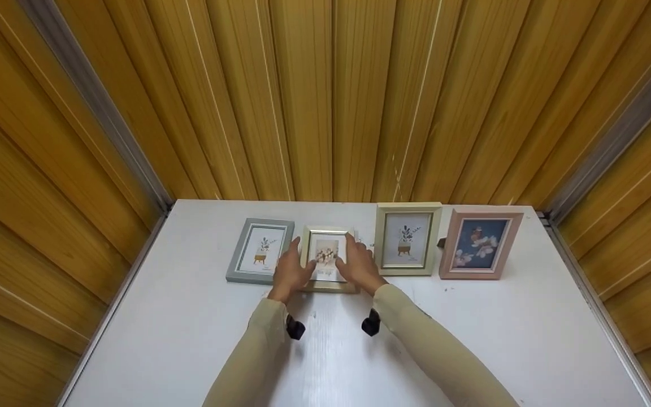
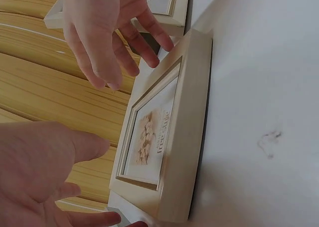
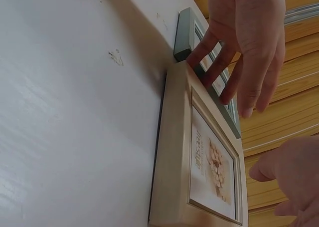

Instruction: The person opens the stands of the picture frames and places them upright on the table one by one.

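Note:
A small cream picture frame (image 1: pixel 329 287) with a flower print marked "free style" is between my two hands, its picture facing me. Whether it lies flat or leans back, I cannot tell. My left hand (image 1: pixel 291 270) is at its left side, fingers extended and fingertips close to the edge in the right wrist view. On the other side is my right hand (image 1: pixel 363 267), fingers loosely spread near the right edge in the left wrist view. Neither hand is curled round the frame; contact is unclear. A grey-green frame (image 1: pixel 237 270) is just beyond my left hand.
Right of my right hand stands a larger cream-green frame (image 1: pixel 381 243) with a plant print. Farther right stands a pink frame (image 1: pixel 450 249) with blossoms on blue. The white table (image 1: pixel 150 339) meets yellow wood-patterned panels (image 1: pixel 303 102) behind and at both sides.

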